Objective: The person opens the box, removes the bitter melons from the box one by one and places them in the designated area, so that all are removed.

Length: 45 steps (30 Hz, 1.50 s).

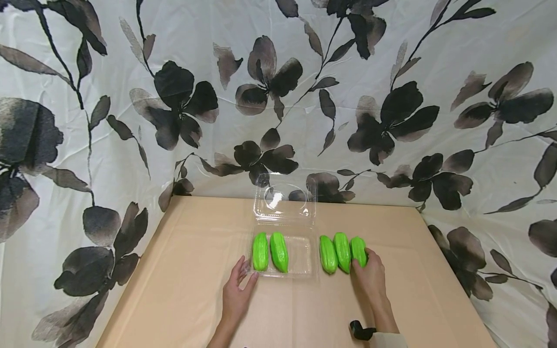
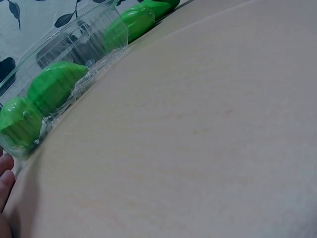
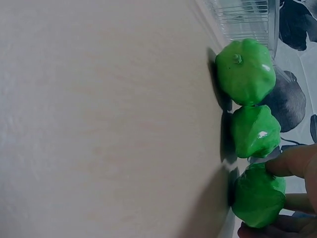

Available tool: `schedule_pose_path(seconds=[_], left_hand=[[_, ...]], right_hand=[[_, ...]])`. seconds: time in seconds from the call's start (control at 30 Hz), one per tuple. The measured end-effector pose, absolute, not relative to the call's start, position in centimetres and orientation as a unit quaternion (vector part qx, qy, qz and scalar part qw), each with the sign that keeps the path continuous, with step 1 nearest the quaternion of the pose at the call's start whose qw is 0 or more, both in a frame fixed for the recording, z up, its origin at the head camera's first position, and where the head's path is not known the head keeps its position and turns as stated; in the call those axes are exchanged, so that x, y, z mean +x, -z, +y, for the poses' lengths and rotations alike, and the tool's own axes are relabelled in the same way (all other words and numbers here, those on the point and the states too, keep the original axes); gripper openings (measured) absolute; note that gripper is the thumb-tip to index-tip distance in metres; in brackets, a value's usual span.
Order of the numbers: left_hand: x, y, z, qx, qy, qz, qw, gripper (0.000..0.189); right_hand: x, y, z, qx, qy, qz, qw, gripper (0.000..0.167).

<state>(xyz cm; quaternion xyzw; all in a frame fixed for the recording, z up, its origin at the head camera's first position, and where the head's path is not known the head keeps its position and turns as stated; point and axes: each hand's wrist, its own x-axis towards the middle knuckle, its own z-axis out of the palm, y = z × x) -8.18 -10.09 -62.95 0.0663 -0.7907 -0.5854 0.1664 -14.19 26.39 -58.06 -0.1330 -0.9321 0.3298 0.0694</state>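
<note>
A clear plastic container [image 1: 300, 256] with its hinged lid [image 1: 285, 198] raised stands on the table. Two green ridged cucumbers [image 1: 260, 251] lie side by side in its left part. My left hand [image 1: 237, 295] holds the container's near left corner, thumb at the front and fingers at the side; only its fingertips [image 2: 5, 166] show in the left wrist view. To the right of the container, three more cucumbers [image 1: 341, 251] lie in a row. My right hand [image 1: 370, 275] grips the rightmost cucumber [image 3: 258, 196] between thumb and fingers; it rests beside the middle one [image 3: 255, 131].
The tan tabletop [image 1: 183, 251] runs back to a white curtain [image 1: 322, 135] with dark flower prints. A black strap-like object [image 1: 362, 331] is at my right wrist, by a light sleeve [image 1: 387, 340].
</note>
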Motion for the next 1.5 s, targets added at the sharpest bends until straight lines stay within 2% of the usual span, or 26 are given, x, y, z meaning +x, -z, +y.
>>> schedule_pose_path(seconds=[0.57, 0.97, 1.5], left_hand=[[-8.1, 62.9, -10.2, 0.061, 0.597, -0.782, 0.169, 0.065], [-8.1, 63.0, -10.2, 0.063, 0.595, -0.783, 0.168, 0.064], [-8.1, 63.1, -10.4, 0.063, 0.591, -0.787, 0.165, 0.064]], right_hand=[[-13.7, 57.0, 26.5, -0.139, -0.359, -0.922, 0.039, 0.062], [-13.7, 56.1, 26.2, -0.117, -0.362, -0.921, 0.083, 0.056], [-13.9, 55.8, 25.6, -0.113, -0.352, -0.922, 0.113, 0.052]])
